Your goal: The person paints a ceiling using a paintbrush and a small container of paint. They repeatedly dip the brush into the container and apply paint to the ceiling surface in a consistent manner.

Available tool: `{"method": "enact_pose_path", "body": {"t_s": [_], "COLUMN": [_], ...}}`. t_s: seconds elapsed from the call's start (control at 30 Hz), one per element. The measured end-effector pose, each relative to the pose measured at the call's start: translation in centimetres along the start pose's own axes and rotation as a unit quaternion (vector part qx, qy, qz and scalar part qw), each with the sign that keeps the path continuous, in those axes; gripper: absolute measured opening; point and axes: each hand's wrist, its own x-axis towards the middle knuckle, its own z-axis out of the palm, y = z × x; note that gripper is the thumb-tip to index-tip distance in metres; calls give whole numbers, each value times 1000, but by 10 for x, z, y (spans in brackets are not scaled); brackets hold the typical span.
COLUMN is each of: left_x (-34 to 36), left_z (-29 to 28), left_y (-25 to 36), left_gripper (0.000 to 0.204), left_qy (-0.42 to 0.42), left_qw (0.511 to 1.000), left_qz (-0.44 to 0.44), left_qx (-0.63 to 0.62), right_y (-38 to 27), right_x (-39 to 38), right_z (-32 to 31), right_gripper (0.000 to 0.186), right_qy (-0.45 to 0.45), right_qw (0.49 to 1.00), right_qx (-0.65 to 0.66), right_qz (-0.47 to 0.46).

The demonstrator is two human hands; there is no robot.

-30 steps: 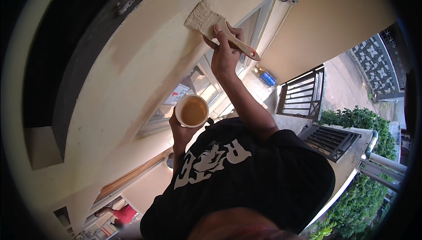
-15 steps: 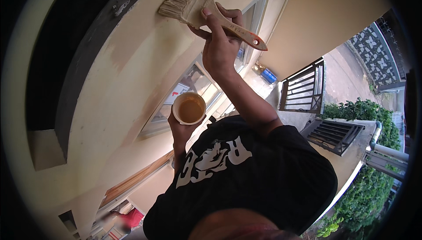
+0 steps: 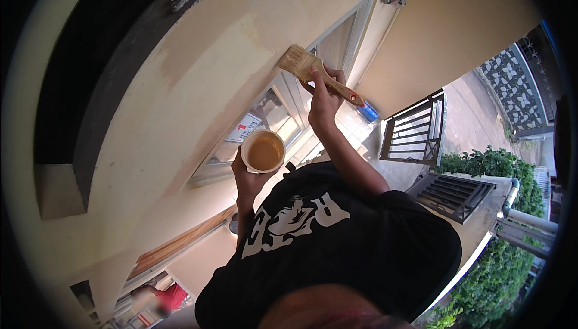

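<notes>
We are gripping a flat paintbrush (image 3: 313, 73) in our right hand (image 3: 325, 97), fingers wrapped around its wooden handle, bristles touching the cream wall (image 3: 198, 82) beside a window frame (image 3: 289, 118). Our left hand (image 3: 248, 180) is cupping a white cup of tan paint (image 3: 263, 151) from below, held near our chest.

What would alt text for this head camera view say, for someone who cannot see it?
Seen from above, a person's right hand presses a wide paintbrush against a cream wall, while the left hand holds up a white cup of tan paint. A metal gate and green bushes lie below to the right.
</notes>
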Motion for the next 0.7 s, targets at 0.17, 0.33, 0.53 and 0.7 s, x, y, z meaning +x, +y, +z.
{"method": "enact_pose_path", "body": {"t_s": [0.17,0.33,0.53,0.7], "left_x": [1,-6,-18,-12], "left_z": [2,6,6,1], "left_y": [-2,5,-5,9], "left_gripper": [76,77,76,75], "left_qy": [1,-4,26,8], "left_qw": [1000,1000,998,988], "left_qz": [-17,-9,-30,-105], "left_qx": [-11,-10,-50,-115], "right_y": [-23,-67,-65,-50], "right_x": [-13,-9,10,-70], "right_z": [69,69,83,102], "right_gripper": [27,25,22,29], "right_qy": [-86,-169,-118,-394], "right_qw": [988,919,820,764], "right_qx": [-26,-84,-236,-148], "right_qz": [-122,-347,-507,-490]}}
